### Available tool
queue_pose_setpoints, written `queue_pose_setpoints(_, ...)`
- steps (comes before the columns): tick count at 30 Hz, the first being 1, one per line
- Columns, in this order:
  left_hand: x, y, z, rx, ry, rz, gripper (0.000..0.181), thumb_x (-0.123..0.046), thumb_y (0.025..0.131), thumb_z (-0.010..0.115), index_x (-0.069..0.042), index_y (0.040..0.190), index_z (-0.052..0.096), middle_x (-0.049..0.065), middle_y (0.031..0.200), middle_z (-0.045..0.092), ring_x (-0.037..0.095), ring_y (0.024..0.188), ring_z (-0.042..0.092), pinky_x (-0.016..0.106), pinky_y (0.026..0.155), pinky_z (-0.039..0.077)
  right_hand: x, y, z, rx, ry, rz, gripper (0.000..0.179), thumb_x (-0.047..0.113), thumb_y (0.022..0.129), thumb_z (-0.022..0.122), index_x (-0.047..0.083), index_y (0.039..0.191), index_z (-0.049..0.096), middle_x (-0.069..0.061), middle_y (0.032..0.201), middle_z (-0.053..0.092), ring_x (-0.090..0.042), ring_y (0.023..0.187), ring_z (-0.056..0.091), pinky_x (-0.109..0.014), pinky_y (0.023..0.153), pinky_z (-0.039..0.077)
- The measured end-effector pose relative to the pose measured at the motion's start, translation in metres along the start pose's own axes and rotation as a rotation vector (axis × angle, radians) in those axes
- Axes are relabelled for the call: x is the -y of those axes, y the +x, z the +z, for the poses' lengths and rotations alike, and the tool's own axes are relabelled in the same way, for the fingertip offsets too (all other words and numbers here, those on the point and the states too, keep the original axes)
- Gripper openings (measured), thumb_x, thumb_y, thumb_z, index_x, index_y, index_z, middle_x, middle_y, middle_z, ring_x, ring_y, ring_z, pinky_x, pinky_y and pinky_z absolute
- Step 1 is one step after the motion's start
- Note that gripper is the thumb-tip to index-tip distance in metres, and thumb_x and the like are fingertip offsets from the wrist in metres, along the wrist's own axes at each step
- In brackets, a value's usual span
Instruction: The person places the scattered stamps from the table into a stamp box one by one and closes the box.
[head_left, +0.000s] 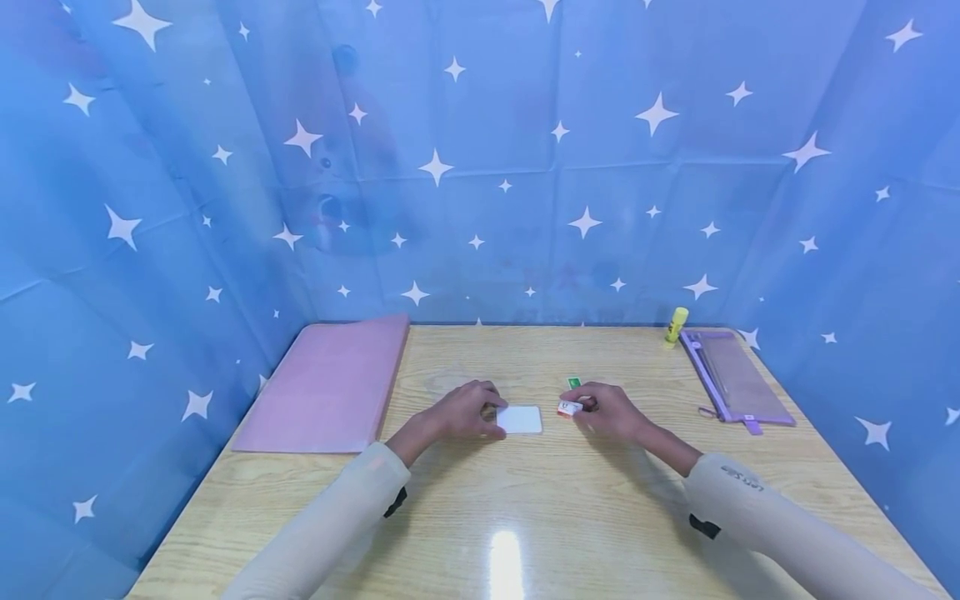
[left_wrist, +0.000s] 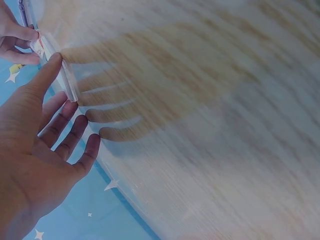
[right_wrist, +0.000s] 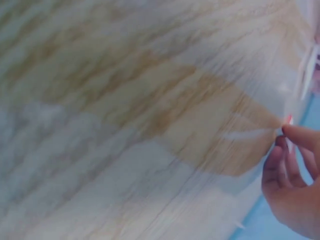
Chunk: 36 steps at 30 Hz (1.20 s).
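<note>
– Status of both hands, head view?

– L hand: thumb and fingers grip white slab at its L end; slab lies flat near ctr of tbl. R hand: thumb and fingertips pinch small block, white w/ red-orange edge and dark print, just R of slab, not touching it.

– What do wrist cams add?

– L wrist cam: slab edge-on, so its thickness shows; head cam gives top face only. Thumb at one side, index at the other; remaining fingers spread, lightly bent. R wrist cam: block edge-on as a thin strip betw. thumb and index; hand cut off at frame edge.

– Head view only?

– Green tab, just beyond R fingertips; contact w/ block: can't tell.

– Obstructions?

– R fingers hide part of block. L fingers cover slab's L corners.

– Surroundings?

– Pink folder at far L; yellow glue stick upright at back R; purple pouch beside it. Blue curtain w/ white stars behind tbl.
</note>
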<state>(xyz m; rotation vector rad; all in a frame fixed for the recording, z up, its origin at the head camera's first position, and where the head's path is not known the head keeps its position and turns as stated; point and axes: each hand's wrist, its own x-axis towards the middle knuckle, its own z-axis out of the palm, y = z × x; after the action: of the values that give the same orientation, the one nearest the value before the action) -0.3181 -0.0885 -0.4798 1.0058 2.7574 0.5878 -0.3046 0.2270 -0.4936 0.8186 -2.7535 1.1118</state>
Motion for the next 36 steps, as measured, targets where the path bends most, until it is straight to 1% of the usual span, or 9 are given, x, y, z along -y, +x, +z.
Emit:
queue_pose_setpoints(4,0.001,0.001,0.0,-0.001,0.001,-0.004,0.057,-0.04,0.089,0.084,-0.012,0.136,0.07,0.001,0.13,0.065,0.013,0.11,0.059,0.028,0.092,0.051,0.002,0.002,-0.001,0.005,0.001,0.0,0.026,-0.01,0.091,0.07,-0.004,0.116,0.075,-0.026,0.115,0.071,-0.03,0.085,0.074,-0.024,0.064,0.051)
queue_pose_setpoints(6,0.001,0.001,0.0,-0.001,-0.002,-0.003,0.057,-0.04,0.089,0.084,-0.012,0.136,0.07,0.001,0.13,0.066,0.013,0.11,0.059,0.028,0.092,0.051,0.004,0.004,-0.002,0.01,0.009,0.011,0.025,-0.008,0.092,0.069,-0.003,0.116,0.076,-0.027,0.119,0.07,-0.033,0.091,0.075,-0.026,0.068,0.054)
queue_pose_setpoints(10,0.001,0.0,-0.002,-0.001,-0.004,-0.002,0.056,-0.039,0.088,0.084,-0.012,0.135,0.07,0.001,0.129,0.066,0.013,0.108,0.059,0.028,0.09,0.051,0.007,0.009,-0.005,0.024,0.022,0.031,0.025,-0.006,0.094,0.068,-0.001,0.117,0.077,-0.027,0.125,0.069,-0.034,0.093,0.075,-0.03,0.07,0.057)
queue_pose_setpoints(13,0.0,0.0,-0.002,0.001,-0.004,-0.012,0.056,-0.039,0.088,0.084,-0.012,0.135,0.07,0.001,0.13,0.066,0.013,0.108,0.059,0.027,0.091,0.051,0.01,0.014,-0.005,0.035,0.043,0.018,0.025,-0.005,0.094,0.068,0.0,0.117,0.077,-0.025,0.125,0.07,-0.034,0.093,0.076,-0.029,0.071,0.058)
queue_pose_setpoints(16,-0.001,0.0,-0.002,-0.001,-0.005,-0.021,0.056,-0.039,0.088,0.085,-0.012,0.135,0.071,0.001,0.13,0.066,0.013,0.108,0.06,0.028,0.091,0.051,0.013,0.02,-0.003,0.048,0.083,-0.016,0.025,-0.006,0.094,0.07,-0.001,0.118,0.076,-0.024,0.122,0.071,-0.033,0.093,0.076,-0.03,0.073,0.059)
queue_pose_setpoints(19,-0.001,0.0,-0.002,0.002,-0.005,-0.029,0.056,-0.039,0.088,0.085,-0.013,0.135,0.071,0.001,0.13,0.066,0.012,0.109,0.06,0.028,0.093,0.051,0.018,0.024,0.001,0.066,0.135,-0.042,0.025,-0.006,0.094,0.071,-0.004,0.119,0.074,-0.024,0.12,0.072,-0.036,0.095,0.075,-0.033,0.077,0.061)
queue_pose_setpoints(23,-0.001,0.002,-0.002,0.01,-0.001,-0.025,0.056,-0.04,0.088,0.085,-0.014,0.135,0.071,0.0,0.129,0.066,0.012,0.11,0.06,0.028,0.093,0.051,0.024,0.027,0.008,0.093,0.183,-0.06,0.026,-0.006,0.094,0.07,-0.005,0.12,0.073,-0.025,0.12,0.071,-0.038,0.095,0.075,-0.037,0.077,0.062)
queue_pose_setpoints(30,0.002,0.005,-0.001,0.014,0.035,0.011,0.057,-0.043,0.087,0.084,-0.014,0.134,0.071,0.0,0.126,0.067,0.013,0.109,0.06,0.029,0.092,0.051,0.033,0.033,0.022,0.125,0.206,-0.075,0.026,-0.005,0.094,0.071,-0.003,0.121,0.073,-0.023,0.117,0.073,-0.039,0.095,0.075,-0.032,0.078,0.061)
queue_pose_setpoints(36,-0.001,0.005,-0.002,0.003,0.024,-0.008,0.055,-0.04,0.086,0.087,-0.013,0.131,0.073,-0.001,0.123,0.067,0.012,0.105,0.061,0.028,0.09,0.051,0.037,0.037,0.031,0.151,0.234,-0.058,0.026,-0.006,0.095,0.069,-0.005,0.121,0.072,-0.025,0.116,0.072,-0.038,0.095,0.075,-0.031,0.075,0.061)
